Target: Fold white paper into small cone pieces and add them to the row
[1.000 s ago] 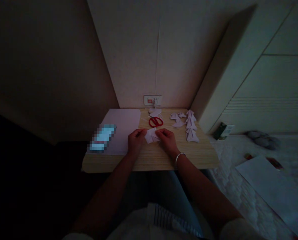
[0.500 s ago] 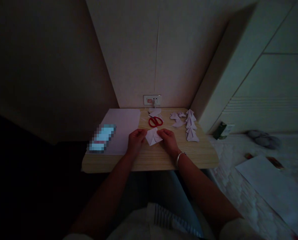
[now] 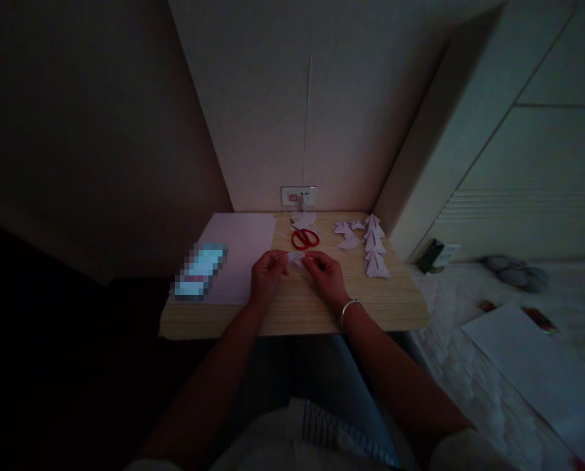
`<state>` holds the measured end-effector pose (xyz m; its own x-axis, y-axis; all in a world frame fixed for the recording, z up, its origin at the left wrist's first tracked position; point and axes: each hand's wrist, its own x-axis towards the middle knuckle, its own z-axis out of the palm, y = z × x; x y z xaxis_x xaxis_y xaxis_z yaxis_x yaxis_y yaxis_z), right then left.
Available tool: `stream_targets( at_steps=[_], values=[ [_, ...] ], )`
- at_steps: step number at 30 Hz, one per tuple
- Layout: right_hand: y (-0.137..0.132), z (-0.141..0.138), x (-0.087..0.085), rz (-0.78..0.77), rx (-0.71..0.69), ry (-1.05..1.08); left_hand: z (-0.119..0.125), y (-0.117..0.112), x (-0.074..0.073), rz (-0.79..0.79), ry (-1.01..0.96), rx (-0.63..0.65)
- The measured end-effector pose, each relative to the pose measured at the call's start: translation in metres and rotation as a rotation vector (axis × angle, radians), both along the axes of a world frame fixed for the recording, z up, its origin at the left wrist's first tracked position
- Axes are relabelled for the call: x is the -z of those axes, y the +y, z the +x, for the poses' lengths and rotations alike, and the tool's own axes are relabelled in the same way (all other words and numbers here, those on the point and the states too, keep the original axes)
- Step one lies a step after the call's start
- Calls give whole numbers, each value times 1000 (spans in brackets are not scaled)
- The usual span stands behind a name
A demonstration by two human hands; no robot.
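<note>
A small folded piece of white paper (image 3: pixel 296 259) is held between both hands, just above the table's front half. My left hand (image 3: pixel 267 277) pinches its left side, and my right hand (image 3: pixel 325 273), with a silver bangle at the wrist, pinches its right side. The paper's lower part looks folded or tipped, so little of its face shows. Right behind it lie red-handled scissors (image 3: pixel 305 239), their blades partly over white paper scraps (image 3: pixel 304 220). To the right stands a row of stacked folded paper pieces (image 3: pixel 374 245), with smaller folded pieces (image 3: pixel 348 234) beside it.
White paper sheets (image 3: pixel 240 245) cover the left of the wooden table (image 3: pixel 302 314), with a blurred-out phone-like object (image 3: pixel 200 269) on top. A wall socket (image 3: pixel 299 195) sits behind. On the bed at right are a large white sheet (image 3: pixel 532 360), a green box (image 3: pixel 432 256) and grey cloth (image 3: pixel 515 273).
The folded paper showed a broad, diamond-like face before; now it appears narrower between my fingers. My right hand has shifted slightly left, nearer my left hand.
</note>
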<state>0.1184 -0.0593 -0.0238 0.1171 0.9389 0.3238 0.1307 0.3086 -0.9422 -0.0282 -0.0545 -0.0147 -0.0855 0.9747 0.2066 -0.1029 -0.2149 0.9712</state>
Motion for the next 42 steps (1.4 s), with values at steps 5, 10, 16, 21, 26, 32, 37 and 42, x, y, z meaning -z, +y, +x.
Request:
stream_targets(
  at_steps=[5,10,16,21,26,32,37,42],
  values=[
    [-4,-2,1,32,-60,-31,2,-2,-1,5,-77,113],
    [-3,-1,4,63,-108,-10,2,1,3,58,-88,91],
    [-3,-2,3,10,-109,23,2,1,3,35,-71,105],
    [-1,-3,2,-25,-100,78,3,0,1,18,-12,67],
    [-1,-3,1,37,-72,36,4,-1,-1,11,28,7],
    [-3,-3,-5,-76,-87,168,5,-2,2,34,77,42],
    [-1,-3,-4,-129,-95,236,4,-1,5,65,53,35],
    [1,-2,-3,-134,-93,259,5,-1,6,34,22,24]
  ],
)
